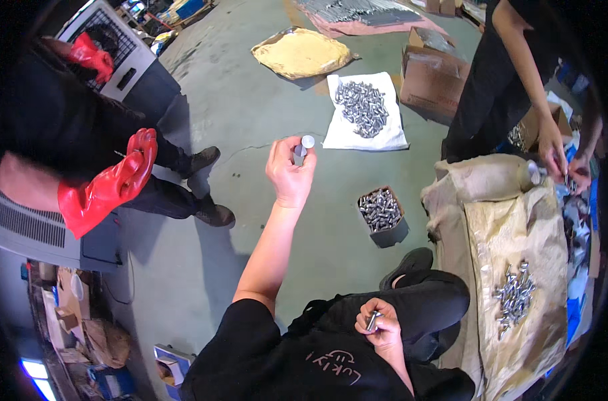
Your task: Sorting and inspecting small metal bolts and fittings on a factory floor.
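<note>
My left hand (pixel 290 170) is raised in front of me at arm's length, its fingers closed round a short metal cylinder (pixel 307 142) with a flat round end turned up. Lower down, close to my lap, my right hand (pixel 382 331) is closed on a small shiny bolt-like metal part (pixel 373 321). Past my left hand, a white sack (pixel 341 137) on the floor bears a heap of metal parts (pixel 363 109). An open box of similar parts (pixel 381 208) stands nearer, beside my knee. More shiny parts (pixel 515 299) lie on the cloth-covered surface to my right.
At left, a person in red gloves (pixel 113 177) stands near a grey machine (pixel 30 230). Another person's bare hands (pixel 561 164) handle small metal parts at the right. A cardboard box (pixel 432 83) and a yellowish sack (pixel 302 53) lie farther off; a cloth-covered surface (pixel 518 230) flanks my right.
</note>
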Demonstrator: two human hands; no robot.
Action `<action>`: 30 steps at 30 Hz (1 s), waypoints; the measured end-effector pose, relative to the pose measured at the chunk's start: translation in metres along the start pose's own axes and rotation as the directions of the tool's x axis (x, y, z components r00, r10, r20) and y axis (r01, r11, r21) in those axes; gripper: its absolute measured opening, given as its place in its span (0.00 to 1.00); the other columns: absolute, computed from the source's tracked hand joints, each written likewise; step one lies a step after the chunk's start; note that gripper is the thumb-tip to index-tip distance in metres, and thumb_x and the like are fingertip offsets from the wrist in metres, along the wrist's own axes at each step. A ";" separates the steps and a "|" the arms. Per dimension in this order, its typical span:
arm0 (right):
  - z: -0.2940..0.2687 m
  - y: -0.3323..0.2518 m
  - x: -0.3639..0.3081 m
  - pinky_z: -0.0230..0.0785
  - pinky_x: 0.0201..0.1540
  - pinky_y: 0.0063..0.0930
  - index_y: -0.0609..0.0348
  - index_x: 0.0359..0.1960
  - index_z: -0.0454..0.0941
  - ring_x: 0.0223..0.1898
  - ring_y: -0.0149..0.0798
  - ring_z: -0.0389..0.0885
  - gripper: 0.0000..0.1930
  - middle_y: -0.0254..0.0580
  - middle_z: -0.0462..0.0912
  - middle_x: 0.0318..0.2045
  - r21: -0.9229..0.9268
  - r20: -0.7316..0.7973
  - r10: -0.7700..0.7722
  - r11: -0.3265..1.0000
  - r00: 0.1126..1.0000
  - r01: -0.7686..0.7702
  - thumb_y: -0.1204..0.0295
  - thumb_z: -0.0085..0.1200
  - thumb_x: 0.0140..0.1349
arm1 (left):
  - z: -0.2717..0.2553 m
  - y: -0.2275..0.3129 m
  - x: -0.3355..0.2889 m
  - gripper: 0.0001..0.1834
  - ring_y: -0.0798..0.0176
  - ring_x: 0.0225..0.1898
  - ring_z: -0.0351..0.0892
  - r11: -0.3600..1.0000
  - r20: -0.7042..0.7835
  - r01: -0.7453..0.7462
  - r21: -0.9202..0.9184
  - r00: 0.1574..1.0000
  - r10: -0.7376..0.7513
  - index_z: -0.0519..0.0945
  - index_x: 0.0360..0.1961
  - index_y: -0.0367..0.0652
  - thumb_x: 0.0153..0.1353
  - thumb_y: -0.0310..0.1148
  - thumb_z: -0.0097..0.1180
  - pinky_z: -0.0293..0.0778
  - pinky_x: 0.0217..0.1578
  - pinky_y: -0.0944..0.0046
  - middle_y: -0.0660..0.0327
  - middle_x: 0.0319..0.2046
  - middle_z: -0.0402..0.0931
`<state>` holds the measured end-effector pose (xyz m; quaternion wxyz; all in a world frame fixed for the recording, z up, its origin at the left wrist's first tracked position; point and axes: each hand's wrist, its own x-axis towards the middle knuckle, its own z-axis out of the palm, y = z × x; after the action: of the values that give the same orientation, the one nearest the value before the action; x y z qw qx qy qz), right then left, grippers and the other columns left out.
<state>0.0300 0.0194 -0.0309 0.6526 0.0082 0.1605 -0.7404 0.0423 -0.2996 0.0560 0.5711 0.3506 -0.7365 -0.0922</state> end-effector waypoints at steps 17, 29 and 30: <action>0.003 0.005 0.002 0.49 0.17 0.21 0.65 0.27 0.66 0.15 0.29 0.58 0.14 0.37 0.62 0.16 -0.020 0.007 0.017 1.000 1.000 -0.017 0.73 0.57 0.43 | 0.012 -0.048 0.060 0.08 0.76 0.18 0.69 0.948 -0.111 0.282 -0.150 0.947 -0.300 0.76 0.24 0.35 0.43 0.29 0.59 0.67 0.22 0.74 0.65 0.17 0.73; 0.005 0.005 0.005 0.48 0.17 0.21 0.65 0.27 0.66 0.14 0.28 0.58 0.14 0.37 0.62 0.16 -0.021 -0.002 0.022 1.000 1.000 -0.022 0.72 0.58 0.43 | 0.010 -0.052 0.065 0.10 0.77 0.19 0.68 0.835 0.010 0.474 -0.278 0.871 -0.491 0.76 0.26 0.33 0.43 0.29 0.59 0.65 0.22 0.75 0.65 0.17 0.74; 0.005 0.005 0.004 0.48 0.17 0.21 0.65 0.27 0.66 0.14 0.28 0.58 0.14 0.37 0.62 0.16 -0.020 -0.003 0.023 1.000 1.000 -0.023 0.72 0.58 0.43 | 0.010 -0.052 0.065 0.10 0.77 0.19 0.68 0.836 0.010 0.475 -0.276 0.871 -0.491 0.76 0.26 0.33 0.43 0.29 0.59 0.65 0.22 0.75 0.65 0.17 0.74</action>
<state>0.0354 0.0136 -0.0287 0.6610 0.0044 0.1685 -0.7312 0.0482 -0.3811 0.0750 0.5937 0.4467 -0.5869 -0.3218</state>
